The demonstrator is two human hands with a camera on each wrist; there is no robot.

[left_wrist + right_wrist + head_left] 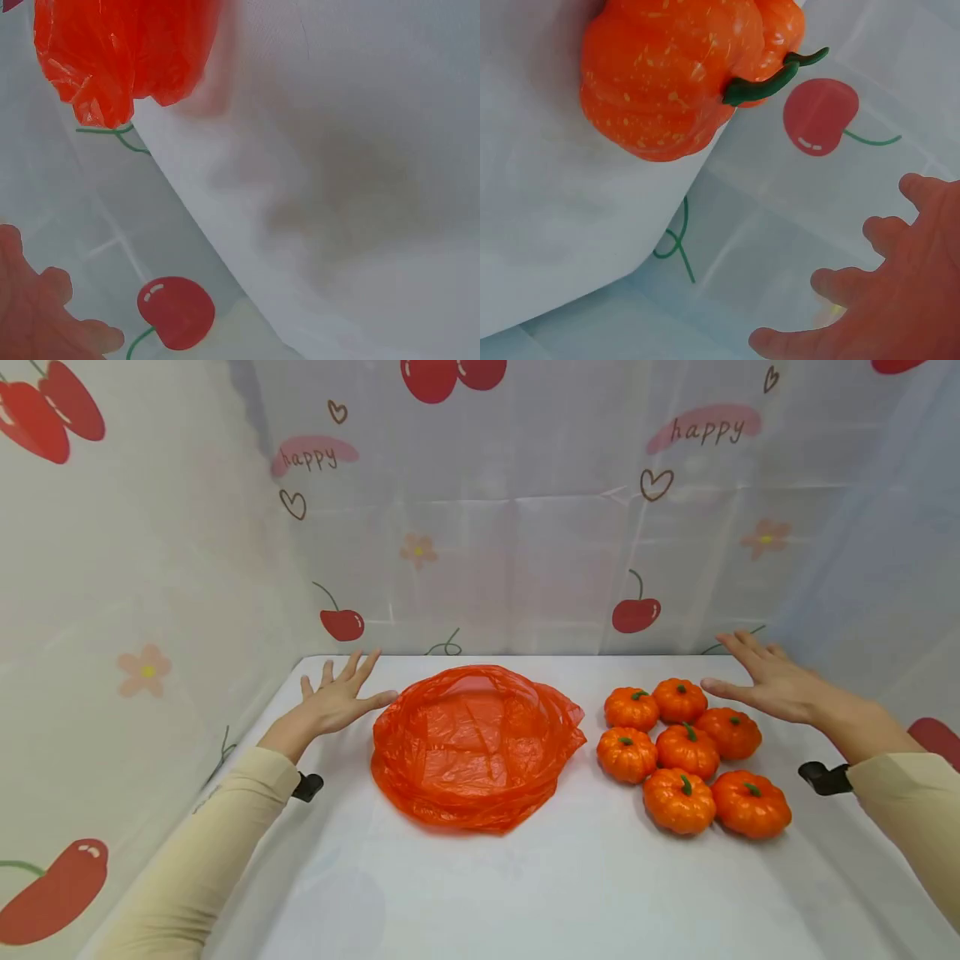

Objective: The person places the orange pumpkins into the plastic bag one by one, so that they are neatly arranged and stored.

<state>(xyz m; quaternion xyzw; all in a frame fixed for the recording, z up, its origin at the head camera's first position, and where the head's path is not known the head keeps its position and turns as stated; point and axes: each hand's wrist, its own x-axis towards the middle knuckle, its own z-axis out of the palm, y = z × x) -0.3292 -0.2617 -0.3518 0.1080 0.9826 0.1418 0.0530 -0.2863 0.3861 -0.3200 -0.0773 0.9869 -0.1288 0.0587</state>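
A crinkled red plastic bag point(480, 743) lies on the white table, its mouth spread wide and facing up. Just left of the bag, my left hand point(333, 700) is held with fingers spread and holds nothing. Several small orange pumpkins point(687, 752) with green stems sit grouped to the right of the bag. My right hand point(776, 681) hovers beside the back right of this group, fingers spread and nothing held. In the right wrist view, two pumpkins point(667, 75) show near the table edge, apart from the fingers point(844, 285). The left wrist view catches part of the bag point(124, 60).
The white table point(465, 893) ends at a back edge just behind the bag. Curtains point(510, 552) printed with cherries, hearts and flowers hang behind it and at both sides. A black wrist strap piece point(825, 778) shows at the right sleeve, another point(308, 787) at the left.
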